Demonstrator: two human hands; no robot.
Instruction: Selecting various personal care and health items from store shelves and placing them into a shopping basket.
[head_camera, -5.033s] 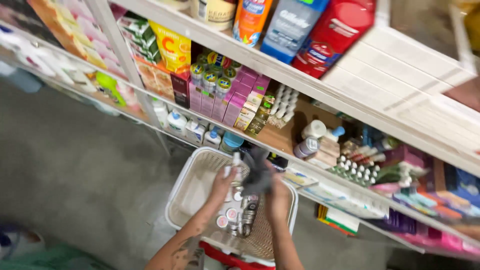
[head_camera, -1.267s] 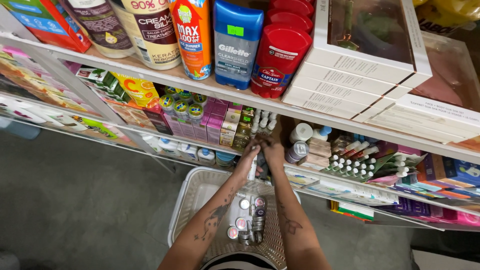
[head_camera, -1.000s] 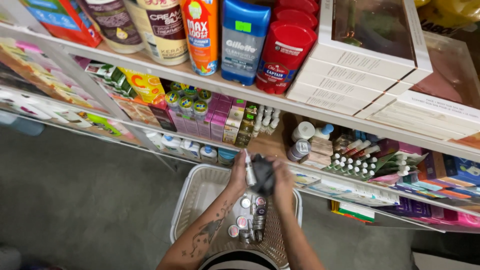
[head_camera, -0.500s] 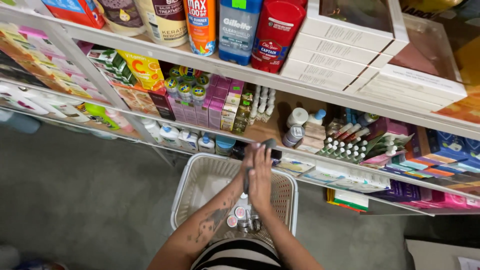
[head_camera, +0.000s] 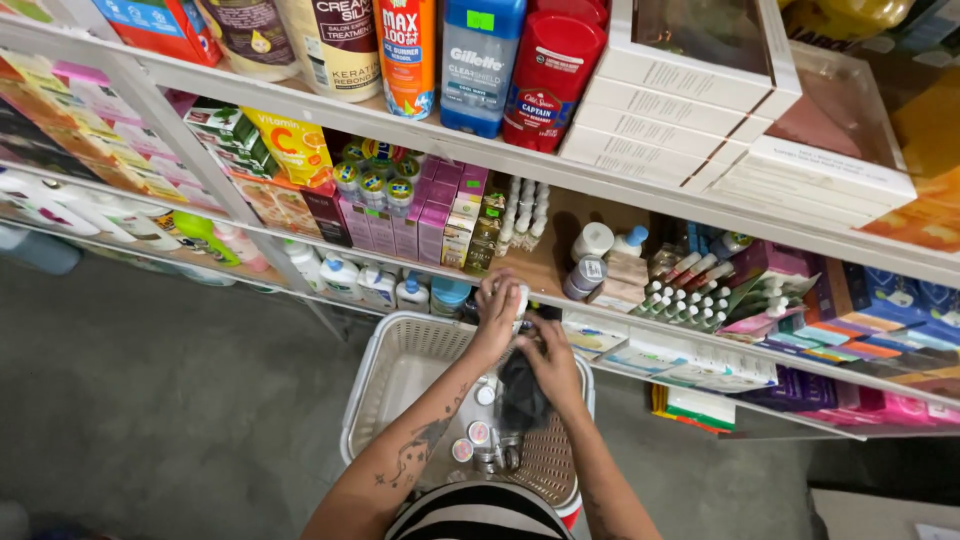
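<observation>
Above the white basket (head_camera: 375, 395), your left hand (head_camera: 497, 318) grips a small white bottle (head_camera: 519, 297); your right hand (head_camera: 548, 362) clutches what looks like a dark cloth (head_camera: 520, 392). Fumble the bottle and it could drop onto the jars (head_camera: 478, 438) inside the basket.

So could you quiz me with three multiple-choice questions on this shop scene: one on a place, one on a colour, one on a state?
1. Where is the white plastic basket?
A. on the top shelf
B. on the floor below the hands
C. on a chair

2. What colour is the cloth in the right hand?
A. yellow
B. white
C. black

3. What is the left hand doing?
A. gripping a small white bottle
B. resting flat on the floor
C. hanging idle

Answers: 1 B, it sits on the grey floor under both arms. 2 C, the bunched cloth is dark. 3 A, fingers wrap the bottle at the shelf edge.
</observation>
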